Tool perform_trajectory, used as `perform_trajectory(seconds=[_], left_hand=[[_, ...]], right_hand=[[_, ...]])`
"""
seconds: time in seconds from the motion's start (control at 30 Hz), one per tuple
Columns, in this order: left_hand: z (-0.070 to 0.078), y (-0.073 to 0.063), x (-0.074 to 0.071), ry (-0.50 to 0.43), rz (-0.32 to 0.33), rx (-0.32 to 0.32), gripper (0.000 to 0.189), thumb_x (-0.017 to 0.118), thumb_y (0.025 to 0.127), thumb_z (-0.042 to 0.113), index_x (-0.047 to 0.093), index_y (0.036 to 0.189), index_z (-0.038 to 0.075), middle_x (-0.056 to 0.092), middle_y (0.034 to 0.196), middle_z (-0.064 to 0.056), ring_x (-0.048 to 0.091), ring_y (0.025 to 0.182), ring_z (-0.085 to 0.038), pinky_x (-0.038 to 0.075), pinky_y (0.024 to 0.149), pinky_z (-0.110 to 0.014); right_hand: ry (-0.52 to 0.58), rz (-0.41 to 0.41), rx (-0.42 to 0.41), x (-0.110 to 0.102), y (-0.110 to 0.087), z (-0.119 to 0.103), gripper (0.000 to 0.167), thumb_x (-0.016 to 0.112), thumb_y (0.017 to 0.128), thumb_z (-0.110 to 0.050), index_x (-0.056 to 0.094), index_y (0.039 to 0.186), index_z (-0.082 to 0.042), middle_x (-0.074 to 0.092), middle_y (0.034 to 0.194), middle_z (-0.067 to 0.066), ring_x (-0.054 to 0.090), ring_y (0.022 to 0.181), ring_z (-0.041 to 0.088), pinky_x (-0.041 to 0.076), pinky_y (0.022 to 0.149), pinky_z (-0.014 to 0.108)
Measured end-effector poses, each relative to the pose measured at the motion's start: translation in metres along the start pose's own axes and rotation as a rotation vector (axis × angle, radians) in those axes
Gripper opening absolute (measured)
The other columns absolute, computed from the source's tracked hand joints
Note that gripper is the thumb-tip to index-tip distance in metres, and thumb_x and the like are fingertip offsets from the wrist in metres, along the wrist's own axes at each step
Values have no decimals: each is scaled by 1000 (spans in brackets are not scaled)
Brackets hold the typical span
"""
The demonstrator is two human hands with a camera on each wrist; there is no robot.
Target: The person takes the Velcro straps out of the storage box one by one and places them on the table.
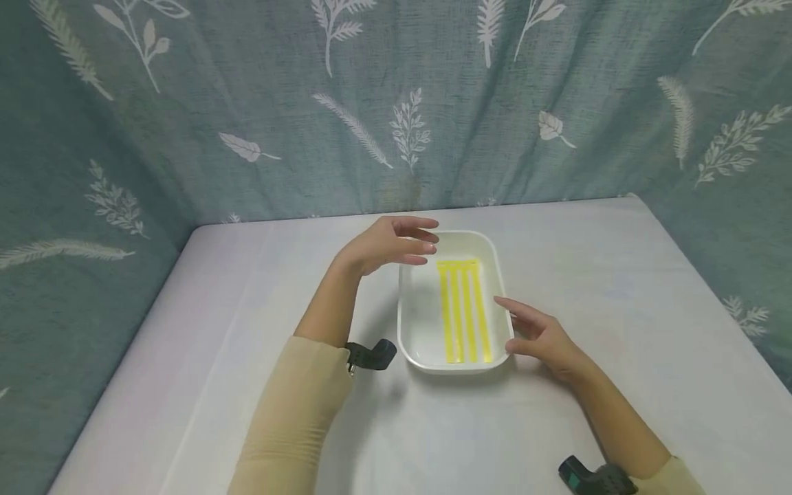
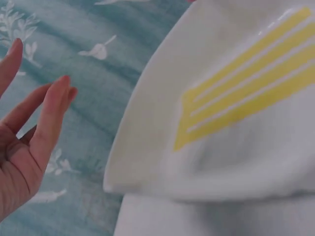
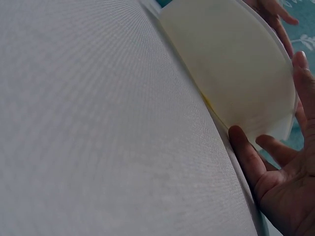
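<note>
A white rectangular tray (image 1: 421, 309) with rounded corners sits upright on the table. Inside it lie several long yellow strips (image 1: 458, 265), side by side and joined by a crossbar at the far end. My left hand (image 1: 396, 242) hovers over the tray's far left corner, fingers loosely extended and holding nothing; the left wrist view shows its fingers (image 2: 51, 115) apart from the tray wall. My right hand (image 1: 544, 338) is at the near right side, spread beside the tray's outer wall (image 3: 241, 69). Its thumb is close to the near corner; whether it touches is unclear.
A white cloth (image 1: 619, 295) covers the table. Behind and at both sides hangs a teal curtain (image 1: 458, 158) with white leaf patterns. Dark wrist cameras (image 1: 371, 355) are worn on both wrists, over or near beige sleeves (image 1: 297, 405).
</note>
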State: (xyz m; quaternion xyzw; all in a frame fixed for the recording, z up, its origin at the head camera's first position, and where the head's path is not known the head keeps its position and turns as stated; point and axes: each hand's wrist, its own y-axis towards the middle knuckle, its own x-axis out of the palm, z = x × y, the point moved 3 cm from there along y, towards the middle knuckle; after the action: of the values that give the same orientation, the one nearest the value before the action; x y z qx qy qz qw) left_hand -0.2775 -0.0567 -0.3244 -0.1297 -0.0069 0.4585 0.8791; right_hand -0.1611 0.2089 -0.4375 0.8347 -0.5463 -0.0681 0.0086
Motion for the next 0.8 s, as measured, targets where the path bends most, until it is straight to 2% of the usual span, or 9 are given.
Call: perform_trajectory(seconds=[0.2,0.37,0.53,0.6,0.8], left_hand=[[-1,23,10,45,6,-27,51,73,83,14,56,131,10,60,118,-10,58,111,-24,49,94,-38],[-15,39,17,107,62,-94,49,75,82,20,60,128,14,62,115,-4,59,104,-16,46,97,-35],[-26,50,24,121,125,-145,50,76,81,21,60,127,13,61,113,-4,54,90,-15,45,98,-38],[-28,54,28,177,149,-138,51,77,80,20,60,127,12,61,113,-6,54,91,-16,46,97,-38],[-40,69,46,397,171,-51,56,80,76,17,59,128,11,60,125,-10,53,116,-24,45,96,-33]], right_hand=[[0,6,11,2,3,0,68,74,80,-9,44,141,-7,43,144,-8,42,123,-4,35,99,11],[11,-5,11,4,4,2,68,74,81,-9,43,141,-7,43,144,-8,45,122,-1,36,99,12],[16,-3,8,5,5,2,66,73,81,-7,46,141,-11,44,144,-5,44,123,-1,36,99,12],[15,-6,2,5,4,3,66,73,81,-6,45,141,-11,44,144,-5,45,123,0,37,99,12],[23,-3,-9,4,1,2,67,71,82,-5,42,142,-7,43,143,-2,48,121,5,39,97,13]])
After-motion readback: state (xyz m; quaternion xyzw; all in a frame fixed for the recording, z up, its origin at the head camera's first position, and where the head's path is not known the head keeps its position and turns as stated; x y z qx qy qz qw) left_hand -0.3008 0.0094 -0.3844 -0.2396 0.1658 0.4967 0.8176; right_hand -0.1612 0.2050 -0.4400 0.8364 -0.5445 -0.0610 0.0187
